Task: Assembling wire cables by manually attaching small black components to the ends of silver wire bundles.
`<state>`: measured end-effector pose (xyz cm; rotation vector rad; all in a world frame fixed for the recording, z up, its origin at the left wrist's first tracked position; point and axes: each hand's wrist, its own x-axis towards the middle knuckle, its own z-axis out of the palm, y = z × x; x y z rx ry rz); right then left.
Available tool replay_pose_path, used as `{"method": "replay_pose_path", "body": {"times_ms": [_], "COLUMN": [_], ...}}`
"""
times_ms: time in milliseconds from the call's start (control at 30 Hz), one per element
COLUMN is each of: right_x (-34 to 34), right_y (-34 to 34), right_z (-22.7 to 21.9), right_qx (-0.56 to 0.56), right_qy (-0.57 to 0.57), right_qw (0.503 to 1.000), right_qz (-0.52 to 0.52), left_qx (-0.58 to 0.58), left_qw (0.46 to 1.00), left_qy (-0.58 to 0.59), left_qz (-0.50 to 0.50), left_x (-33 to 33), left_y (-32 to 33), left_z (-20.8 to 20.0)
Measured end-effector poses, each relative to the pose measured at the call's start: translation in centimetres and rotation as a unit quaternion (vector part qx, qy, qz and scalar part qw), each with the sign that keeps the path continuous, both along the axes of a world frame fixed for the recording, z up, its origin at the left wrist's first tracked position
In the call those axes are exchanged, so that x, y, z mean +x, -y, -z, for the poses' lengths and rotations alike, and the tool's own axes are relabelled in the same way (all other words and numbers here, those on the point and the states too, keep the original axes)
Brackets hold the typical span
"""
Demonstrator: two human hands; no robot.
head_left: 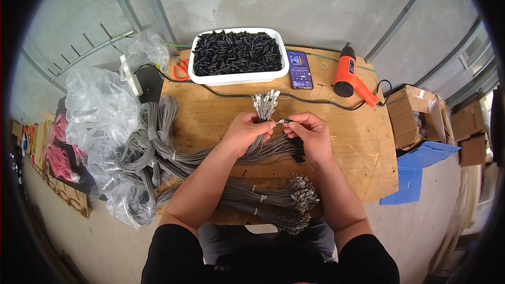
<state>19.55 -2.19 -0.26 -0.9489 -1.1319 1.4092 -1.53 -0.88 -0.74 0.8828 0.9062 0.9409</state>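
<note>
My left hand (246,132) is closed around a bunch of thin grey wires, whose metal terminals (265,103) fan out above the fist. One terminal sticks out to the right between the two hands. At its end, the fingertips of my right hand (314,135) pinch a small black sleeve (286,121); how far it sits over the metal is too small to tell. Below the hands, grey wires with black ends (298,151) lie across the wooden table (363,147). Closer to me rest tied wire bundles (263,198) with bare metal terminals.
A white tray (239,79) full of black sleeves stands at the back. Beside it are a phone (301,73) and an orange heat gun (345,76), its black cord crossing the table. Coiled grey wires (138,150) and clear plastic bags (97,102) crowd the left; cardboard boxes (407,113) stand right.
</note>
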Motion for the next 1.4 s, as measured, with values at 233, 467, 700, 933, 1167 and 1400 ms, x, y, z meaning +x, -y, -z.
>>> {"method": "replay_pose_path", "body": {"times_ms": [233, 467, 700, 933, 1167, 1400], "right_x": [-0.2, -0.1, 0.0, 0.5, 1.4, 2.0], "right_y": [-0.1, 0.0, 0.0, -0.3, -0.8, -1.2], "right_z": [0.3, 0.0, 0.1, 0.0, -0.1, 0.8], "right_qx": [0.030, 0.002, 0.002, -0.013, -0.116, -0.164], "right_qy": [-0.013, 0.001, 0.014, -0.001, -0.126, -0.160], "right_qw": [0.999, 1.000, 1.000, 0.999, 0.984, 0.969], "right_qz": [0.020, 0.020, 0.010, 0.031, -0.047, -0.088], "left_qx": [0.015, 0.016, 0.029, 0.017, -0.002, 0.008], "left_qw": [1.000, 1.000, 0.999, 1.000, 1.000, 0.999], "left_qy": [-0.002, -0.001, -0.004, 0.006, -0.005, -0.002], "left_qz": [0.016, 0.014, 0.019, 0.023, 0.010, 0.035], "left_x": [0.2, 0.2, 0.2, 0.1, 0.0, 0.0], "left_y": [0.2, 0.2, 0.3, 0.4, 0.2, 0.2], "left_z": [-0.2, 0.1, 0.0, -0.5, -0.1, -0.3]}}
